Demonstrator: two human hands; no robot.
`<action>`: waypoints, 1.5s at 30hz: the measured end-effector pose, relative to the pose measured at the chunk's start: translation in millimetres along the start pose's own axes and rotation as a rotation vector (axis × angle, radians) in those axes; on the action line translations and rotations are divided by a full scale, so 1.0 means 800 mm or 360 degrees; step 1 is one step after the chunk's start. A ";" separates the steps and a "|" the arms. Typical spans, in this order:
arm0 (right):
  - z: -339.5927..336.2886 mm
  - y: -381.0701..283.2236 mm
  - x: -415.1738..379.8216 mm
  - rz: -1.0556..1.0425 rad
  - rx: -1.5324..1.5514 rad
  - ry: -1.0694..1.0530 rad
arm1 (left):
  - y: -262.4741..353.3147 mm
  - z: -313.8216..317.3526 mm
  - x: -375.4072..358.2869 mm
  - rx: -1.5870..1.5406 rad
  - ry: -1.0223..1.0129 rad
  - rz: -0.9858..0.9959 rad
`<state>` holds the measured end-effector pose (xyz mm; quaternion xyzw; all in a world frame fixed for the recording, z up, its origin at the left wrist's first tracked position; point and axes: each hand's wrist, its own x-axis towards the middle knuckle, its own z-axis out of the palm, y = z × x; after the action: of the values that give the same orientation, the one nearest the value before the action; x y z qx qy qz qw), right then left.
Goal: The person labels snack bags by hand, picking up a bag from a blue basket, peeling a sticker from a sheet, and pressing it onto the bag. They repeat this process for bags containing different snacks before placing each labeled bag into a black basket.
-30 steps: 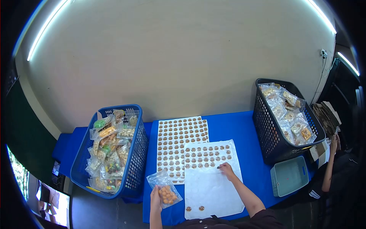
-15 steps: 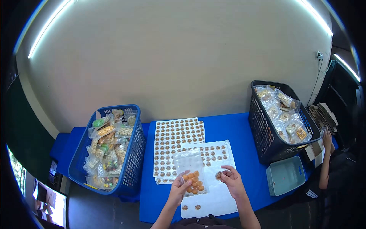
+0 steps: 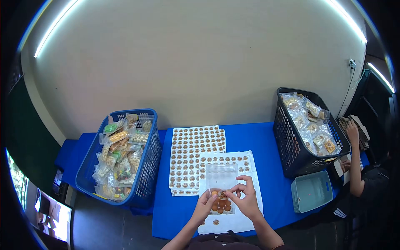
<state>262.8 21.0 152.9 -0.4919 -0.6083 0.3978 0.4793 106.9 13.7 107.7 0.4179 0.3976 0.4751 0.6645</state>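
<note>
A clear zip bag (image 3: 221,177) with several round orange-brown pieces lies over the front sticker sheet (image 3: 252,189). My left hand (image 3: 203,206) pinches the bag's left side. On the bag's front sits a round brown sticker (image 3: 223,195), and the thumb and finger of my right hand (image 3: 246,201) close on its right edge. Behind them, more sheets with rows of round stickers (image 3: 187,156) lie on the blue cloth. One loose-looking round sticker (image 3: 216,222) shows on the front sheet below the bag.
A blue basket (image 3: 153,158) of filled bags stands at left. At right are a black basket (image 3: 287,146) with packed bags and a pale green tray (image 3: 296,200). Another person's hand (image 3: 352,132) touches stacked cardboard (image 3: 361,129) at far right.
My right hand has moved left with the sticker, from beside the bag onto its front. The bag has shifted slightly right. The other person's hand has moved up to the cardboard.
</note>
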 end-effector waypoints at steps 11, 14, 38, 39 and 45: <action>0.012 -0.004 0.002 -0.0038 -0.0033 0.0036 | 0.001 -0.003 -0.002 -0.0028 0.0061 0.0056; 0.014 -0.001 0.003 -0.0052 -0.0040 0.0043 | -0.001 -0.004 -0.002 -0.0021 0.0030 0.0092; 0.009 -0.006 -0.002 -0.0104 -0.0008 0.0034 | -0.002 -0.007 -0.002 -0.0037 0.0132 0.0079; 0.010 -0.005 -0.002 -0.0077 0.0011 0.0029 | -0.002 -0.006 -0.004 -0.0021 0.0127 0.0086; 0.015 0.000 0.000 -0.0123 -0.0106 -0.0002 | -0.004 -0.005 -0.005 -0.0031 0.0061 0.0134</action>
<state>251.0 20.9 149.9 -0.4834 -0.6401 0.3587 0.4774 103.4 9.7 104.1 0.4187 0.3876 0.5144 0.6402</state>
